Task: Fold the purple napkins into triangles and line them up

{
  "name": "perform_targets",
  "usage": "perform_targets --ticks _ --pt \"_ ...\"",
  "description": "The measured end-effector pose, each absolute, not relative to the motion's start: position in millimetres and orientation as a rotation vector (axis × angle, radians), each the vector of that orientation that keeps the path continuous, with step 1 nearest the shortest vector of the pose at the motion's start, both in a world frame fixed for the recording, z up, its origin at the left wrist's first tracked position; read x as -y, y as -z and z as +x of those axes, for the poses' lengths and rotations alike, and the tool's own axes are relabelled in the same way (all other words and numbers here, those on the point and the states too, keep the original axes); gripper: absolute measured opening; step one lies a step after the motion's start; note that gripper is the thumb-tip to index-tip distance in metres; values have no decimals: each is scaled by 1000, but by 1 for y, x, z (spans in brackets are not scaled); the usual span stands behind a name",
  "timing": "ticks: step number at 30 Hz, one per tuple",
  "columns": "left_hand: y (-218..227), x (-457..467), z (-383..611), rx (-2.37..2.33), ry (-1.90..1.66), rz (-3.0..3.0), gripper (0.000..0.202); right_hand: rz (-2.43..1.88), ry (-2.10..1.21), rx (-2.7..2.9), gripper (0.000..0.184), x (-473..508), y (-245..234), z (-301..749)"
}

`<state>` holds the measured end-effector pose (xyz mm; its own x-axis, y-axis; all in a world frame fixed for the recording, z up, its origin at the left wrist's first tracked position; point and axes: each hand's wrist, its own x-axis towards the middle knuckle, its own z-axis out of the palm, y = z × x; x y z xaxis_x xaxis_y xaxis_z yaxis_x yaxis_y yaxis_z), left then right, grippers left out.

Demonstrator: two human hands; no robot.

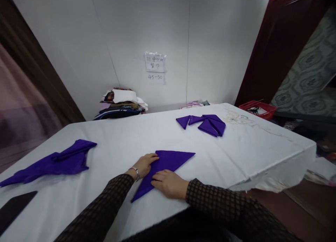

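Item: one purple cloth (173, 159), laid as a flat triangle on the white-covered bench (118, 138), directly before the wearer, one point toward the near left and another toward the right. Step in hand, by judgement: pressing and squaring a fold. Left hand (144, 165), braceleted: fingers (154, 156) close together, bent over the upper-left edge near the top corner; whether the thumb pinches cloth beneath cannot be told. Right hand (169, 184): fingers (159, 178) outstretched, slightly parted, lying on the long near edge; nothing visibly gripped. Next move, by judgement: calls for one hand to anchor the layers while the other takes up a point or runs along the crease, without skewing the edges. Also listed: one loose, crumpled purple cloth (60, 163), left side of bench; folded purple pieces (210, 125), grouped at the far right; one dark flat object (17, 208), near left edge, identity unclear.
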<state>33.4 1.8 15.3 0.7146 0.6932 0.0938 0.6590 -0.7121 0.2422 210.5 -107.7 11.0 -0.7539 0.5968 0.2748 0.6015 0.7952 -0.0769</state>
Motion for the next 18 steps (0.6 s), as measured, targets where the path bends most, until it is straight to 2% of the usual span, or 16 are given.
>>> perform_targets --ticks 6,11,14,18 --pt "-14 3 23 -1061 -311 2727 65 -822 -61 2720 31 97 -4 228" --pt "-20 27 16 -1050 -197 2764 73 -824 -411 2523 36 103 1 260" --pt "-21 44 15 -1033 -253 2766 59 -858 -567 2359 40 113 1 272" --pt "-18 54 17 -1046 -367 2736 43 -810 -528 2451 40 127 -4 269"
